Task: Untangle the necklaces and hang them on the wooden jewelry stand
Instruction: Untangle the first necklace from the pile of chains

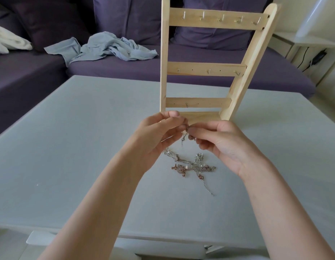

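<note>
- Between the 2 hands, just in front of the foot of the wooden jewelry stand (206,72), a raised knot of the necklaces (191,166) is being worked; the rest of the tangle lies on the grey surface (78,137) below, silver and rose-coloured chains crossed over each other, with 1 thin extender chain trailing toward the near right.
- The left hand (159,134) pinches the chain at thumb and forefinger, and the right hand (219,141) pinches it too, fingertips almost touching the left's; a short clasp end dangles beneath them.
- To do this step well, I judge it wise to loosen rather than pull: tugging would likely tighten the knot.
- Find the free clasp end and feed it back through the loops, 1 crossing at a time.
- Letting the hanging weight rest on the surface should ease strain on the fine links.
- The stand's hooks, on 3 rails, all look bare, so hanging has not begun.
- Behind it, a purple sofa (181,66) carries a crumpled pale blue cloth (106,47).
</note>
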A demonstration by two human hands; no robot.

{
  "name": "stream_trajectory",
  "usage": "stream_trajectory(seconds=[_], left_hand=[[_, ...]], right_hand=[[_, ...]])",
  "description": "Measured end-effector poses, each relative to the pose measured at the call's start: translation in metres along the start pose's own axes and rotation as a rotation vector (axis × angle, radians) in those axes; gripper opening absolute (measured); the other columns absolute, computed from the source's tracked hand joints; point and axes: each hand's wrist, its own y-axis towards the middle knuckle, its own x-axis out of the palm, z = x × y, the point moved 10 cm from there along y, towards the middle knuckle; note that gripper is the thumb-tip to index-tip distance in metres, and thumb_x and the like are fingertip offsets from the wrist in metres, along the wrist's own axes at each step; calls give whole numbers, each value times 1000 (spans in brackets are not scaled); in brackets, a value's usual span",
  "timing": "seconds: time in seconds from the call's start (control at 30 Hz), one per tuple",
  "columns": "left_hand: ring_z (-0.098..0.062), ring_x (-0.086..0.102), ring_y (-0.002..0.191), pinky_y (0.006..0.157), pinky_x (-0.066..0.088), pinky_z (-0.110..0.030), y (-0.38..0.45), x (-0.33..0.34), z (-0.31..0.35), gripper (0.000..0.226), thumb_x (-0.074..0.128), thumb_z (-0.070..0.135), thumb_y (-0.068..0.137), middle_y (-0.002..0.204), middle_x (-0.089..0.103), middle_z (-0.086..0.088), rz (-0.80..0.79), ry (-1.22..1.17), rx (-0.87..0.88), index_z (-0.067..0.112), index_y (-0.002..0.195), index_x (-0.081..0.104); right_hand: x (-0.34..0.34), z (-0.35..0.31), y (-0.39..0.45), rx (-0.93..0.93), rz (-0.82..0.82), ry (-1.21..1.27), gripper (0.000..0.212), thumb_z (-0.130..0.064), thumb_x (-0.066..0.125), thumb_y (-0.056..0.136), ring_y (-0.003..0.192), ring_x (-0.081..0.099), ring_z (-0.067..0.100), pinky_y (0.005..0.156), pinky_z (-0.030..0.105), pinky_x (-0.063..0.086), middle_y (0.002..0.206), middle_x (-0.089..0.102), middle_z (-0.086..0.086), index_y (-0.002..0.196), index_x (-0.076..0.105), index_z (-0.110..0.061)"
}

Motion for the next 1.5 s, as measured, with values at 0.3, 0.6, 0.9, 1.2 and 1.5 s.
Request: stream_trajectory(seconds=[0.3,0.6,0.9,1.2,1.5], left_hand=[[-14,59,71,73,55,-17,0,0,2,24,65,-7,79,77,57,-5,63,246,81,12,91,58],[-8,62,64,70,54,-15,0,1,-2,17,63,-5,81,78,64,-5,69,217,52,9,90,59],[-6,64,62,64,53,-15,-2,4,2,8,66,5,83,71,67,-2,60,405,84,12,85,62],[-7,60,71,72,50,-19,-1,-13,13,11,62,15,87,74,60,2,203,458,125,16,76,61],[-3,58,67,68,48,-18,0,-1,0,10,68,11,82,74,63,5,64,393,34,18,82,61]], right_hand=[[-3,-7,-1,-74,39,-75,9,-3,64,83,52,51,2,53,13,41,60,64,-1,78,69,-8],[-5,-11,-2,-105,34,-78,21,4,62,81,61,57,1,61,17,44,69,68,1,76,70,-14],[-7,-14,-2,-126,51,-177,16,-1,63,82,56,51,3,60,16,44,70,65,3,79,70,-15],[-14,-13,-2,-100,114,-158,12,-5,64,82,57,50,8,53,14,42,63,59,0,73,67,-12],[-7,-22,-5,-203,32,-235,10,-4,66,82,57,50,1,55,14,41,65,60,-3,75,68,-12]])
